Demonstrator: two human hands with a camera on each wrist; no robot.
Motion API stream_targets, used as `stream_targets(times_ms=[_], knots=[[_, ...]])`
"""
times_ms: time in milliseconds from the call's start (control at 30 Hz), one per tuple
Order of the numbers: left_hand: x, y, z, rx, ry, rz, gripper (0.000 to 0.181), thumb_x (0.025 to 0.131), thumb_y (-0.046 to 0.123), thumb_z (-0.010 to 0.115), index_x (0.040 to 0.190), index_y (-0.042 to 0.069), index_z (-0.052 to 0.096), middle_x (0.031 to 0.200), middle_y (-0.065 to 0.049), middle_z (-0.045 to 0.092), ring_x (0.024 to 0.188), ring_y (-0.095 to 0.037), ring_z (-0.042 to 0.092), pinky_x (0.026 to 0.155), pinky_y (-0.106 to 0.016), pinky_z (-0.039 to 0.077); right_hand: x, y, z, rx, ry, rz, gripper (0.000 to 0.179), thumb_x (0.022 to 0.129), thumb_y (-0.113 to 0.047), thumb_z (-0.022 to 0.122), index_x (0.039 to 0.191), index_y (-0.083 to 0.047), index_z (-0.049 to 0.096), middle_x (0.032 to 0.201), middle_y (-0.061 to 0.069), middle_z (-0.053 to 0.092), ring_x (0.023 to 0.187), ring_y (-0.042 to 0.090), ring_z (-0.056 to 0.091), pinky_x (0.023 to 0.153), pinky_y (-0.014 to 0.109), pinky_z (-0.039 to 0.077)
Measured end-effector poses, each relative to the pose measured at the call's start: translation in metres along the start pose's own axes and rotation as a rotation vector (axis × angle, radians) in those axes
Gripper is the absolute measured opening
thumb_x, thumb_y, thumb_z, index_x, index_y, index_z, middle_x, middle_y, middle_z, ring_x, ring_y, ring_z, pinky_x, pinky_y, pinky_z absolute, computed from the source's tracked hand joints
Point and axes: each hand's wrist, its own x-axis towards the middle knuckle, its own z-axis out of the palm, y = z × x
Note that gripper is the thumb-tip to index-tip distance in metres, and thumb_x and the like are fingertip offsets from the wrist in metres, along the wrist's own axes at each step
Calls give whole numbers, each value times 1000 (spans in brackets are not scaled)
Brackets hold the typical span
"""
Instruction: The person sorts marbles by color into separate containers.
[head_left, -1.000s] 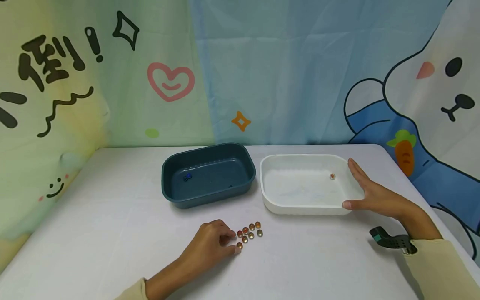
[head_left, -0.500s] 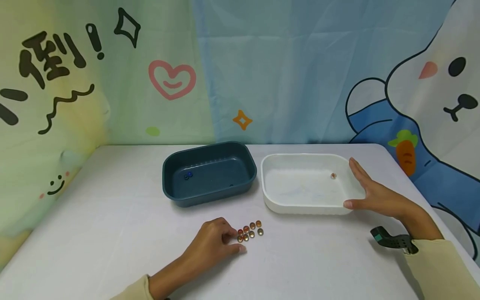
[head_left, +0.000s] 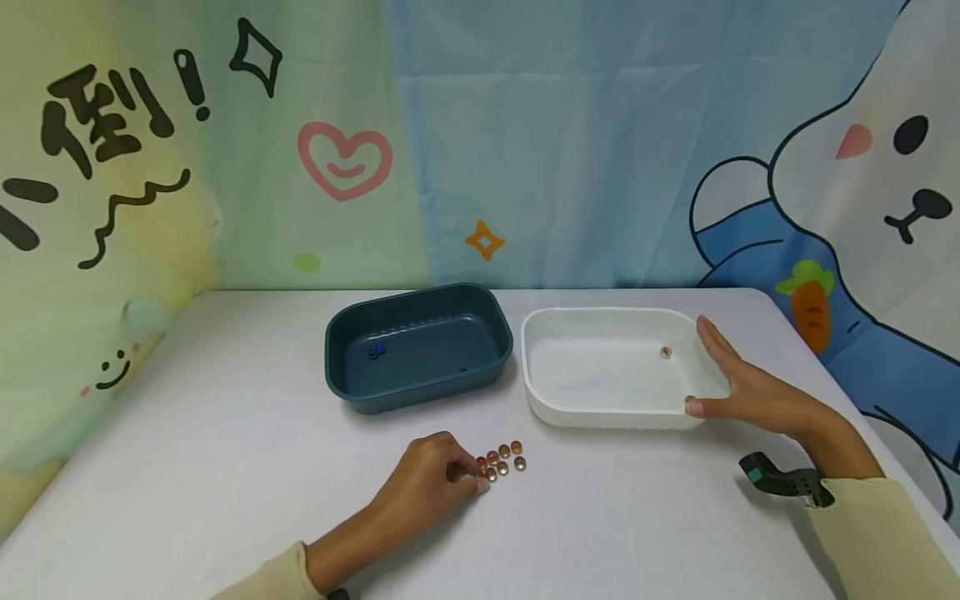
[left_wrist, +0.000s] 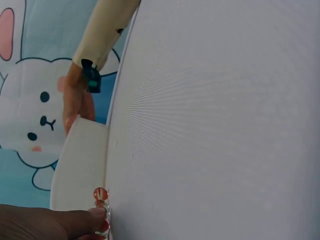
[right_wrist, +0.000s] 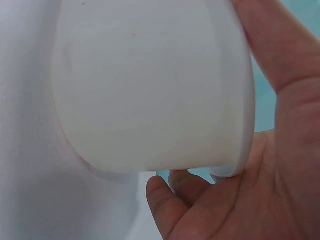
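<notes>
Thumb and forefinger of my left hand [head_left: 426, 477] pinch a marble at the left end of two short rows; it is mostly hidden in the head view. The rows are orange and amber glass marbles [head_left: 504, 451] on the white table. In the left wrist view the thumb lies against the red-and-clear marbles [left_wrist: 101, 193]. At the right, my right hand [head_left: 757, 398] grips the end of a white basin [head_left: 600, 419], its thumb at the near corner and fingers along the right side. One orange-and-white marble [head_left: 665, 352] lies in that basin.
A dark teal basin [head_left: 420, 394] stands left of the white one, with small blue marbles [head_left: 380, 348] inside. The white tabletop [head_left: 225, 467] reaches back to a printed cloth backdrop [head_left: 555, 167]. A black band [head_left: 787, 481] is on the right wrist.
My left hand first brought the nearest marble up to the end of the row. The thumb then moved off and has now come back against the marble. The right hand stays on the white basin.
</notes>
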Motion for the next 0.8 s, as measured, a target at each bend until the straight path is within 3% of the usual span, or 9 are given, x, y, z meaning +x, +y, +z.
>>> stream_targets(times_ms=[267, 533, 800], knots=[[-2, -1, -3, -37, 13, 5, 5, 81, 7, 78, 85, 6, 76, 78, 8, 62, 69, -2, 55, 61, -21, 49, 1, 2, 1, -18, 6, 10, 118, 80, -33, 76, 152, -30, -18, 157, 3, -27, 141, 49, -13, 85, 80, 18], [-2, -1, -8, -127, 11, 5, 9, 81, -2, 74, 89, 1, 75, 83, -1, 69, 70, -4, 59, 63, -22, 52, 1, 1, 0, -20, 7, 8, 120, 80, -33, 77, 152, -30, -20, 157, 6, -26, 140, 51, -11, 85, 80, 19], [0, -2, -8, -162, -8, 3, 13, 79, -6, 72, 90, 2, 75, 86, 2, 68, 72, -5, 60, 65, -23, 53, 0, -1, 0, -21, 6, 6, 121, 80, -33, 77, 152, -27, -20, 157, 7, -26, 140, 52, -9, 85, 80, 20]])
